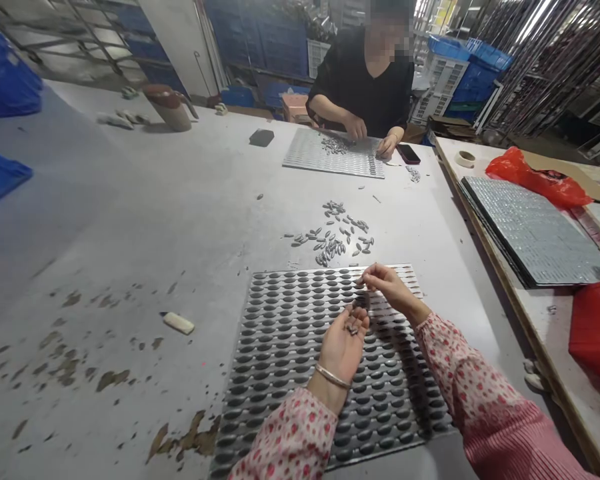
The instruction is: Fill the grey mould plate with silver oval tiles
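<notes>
Loose oval pieces (333,250) lie scattered on the worn white table (130,247) between the near tray (405,272) and a co-worker's tray (307,150) (a phone (409,154) rests just beside that one), while patterned sleeves (293,433) hide part of the near tray. The left hand (347,337), palm up and half-curled, cradles several pieces; the right hand (387,285) pinches a small dark piece (361,281) above the tray, whose rows are mostly filled with glossy dark ovals.
</notes>
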`<state>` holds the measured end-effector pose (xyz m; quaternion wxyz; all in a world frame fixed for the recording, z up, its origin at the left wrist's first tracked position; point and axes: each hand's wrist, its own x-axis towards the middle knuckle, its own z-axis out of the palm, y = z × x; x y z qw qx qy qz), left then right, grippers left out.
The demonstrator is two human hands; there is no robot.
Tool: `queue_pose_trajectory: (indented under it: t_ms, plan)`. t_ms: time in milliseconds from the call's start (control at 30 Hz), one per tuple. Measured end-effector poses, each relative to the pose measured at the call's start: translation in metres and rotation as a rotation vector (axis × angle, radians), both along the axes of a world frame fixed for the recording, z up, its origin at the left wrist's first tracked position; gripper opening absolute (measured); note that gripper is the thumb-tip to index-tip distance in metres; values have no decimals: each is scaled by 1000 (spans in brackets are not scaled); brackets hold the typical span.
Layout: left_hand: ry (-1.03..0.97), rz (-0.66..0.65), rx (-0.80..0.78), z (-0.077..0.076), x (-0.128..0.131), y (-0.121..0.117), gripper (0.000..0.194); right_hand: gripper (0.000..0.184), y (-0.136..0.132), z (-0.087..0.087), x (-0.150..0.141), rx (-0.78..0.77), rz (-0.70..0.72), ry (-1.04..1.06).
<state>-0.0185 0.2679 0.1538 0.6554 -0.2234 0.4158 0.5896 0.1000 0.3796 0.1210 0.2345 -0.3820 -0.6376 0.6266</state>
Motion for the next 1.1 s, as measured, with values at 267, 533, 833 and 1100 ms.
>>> queue_pose_trajectory:
  t_ms: [267, 533, 833, 1100]
  plan:
    - [-5, -22, 16, 5, -1, -7, 17, 13, 34, -31, -8, 472, 8, -555]
    - [33, -66, 55, -8, -1, -10, 14, 5, 32, -33, -18, 567, -61, -656]
    - [-10, -28, -26, -4, 0, 5, 9, 29, -9, 10, -4, -40, 232, 18]
    - [-49, 37, -5, 7, -1, 6, 22, 23, 23, -10, -9, 99, -115, -84]
